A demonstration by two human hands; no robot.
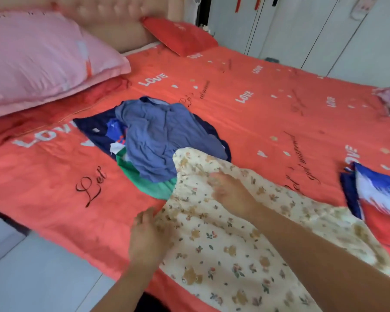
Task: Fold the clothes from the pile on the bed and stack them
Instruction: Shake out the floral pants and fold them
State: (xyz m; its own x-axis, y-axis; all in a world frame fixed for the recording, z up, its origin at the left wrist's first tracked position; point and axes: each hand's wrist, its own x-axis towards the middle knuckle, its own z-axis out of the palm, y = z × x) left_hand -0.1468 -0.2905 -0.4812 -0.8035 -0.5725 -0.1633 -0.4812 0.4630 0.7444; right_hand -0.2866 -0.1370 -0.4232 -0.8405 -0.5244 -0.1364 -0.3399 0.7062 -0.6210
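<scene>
Bedroom, wide bed point(268, 91) under a coral-red cotton sheet printed with white "LOVE", small hearts and dark script. The sheet is mostly smooth, with a few creases near the pillows.

The cream garment point(223, 248) is on the near part of the bed, spread out long. It is thin soft cloth with small bears and flowers and a rounded far end. That end overlaps the near edge of the clothes pile point(153, 140).

The right hand point(227, 192) lies palm down on the cream garment near its far end, fingers stretched out on the cloth and gripping nothing. The left hand point(149, 235) is at the garment's left edge and touches it. Motion blur hides the fingers, so I cannot tell whether they pinch the edge or only rest on it.

The pile is a crumpled heap in the middle of the bed: a grey-blue wrinkled top layer, navy beneath, and a green piece sticking out at the near side.

A blue, white and red garment point(378, 194) lies flat at the right edge, apart from the pile.

A pink striped pillow point(43, 59) sits top left and a red pillow point(180, 38) leans on the padded beige headboard point(113, 25). White wardrobe doors point(324, 30) stand behind, and there is pale tile floor point(20, 278) at bottom left.
</scene>
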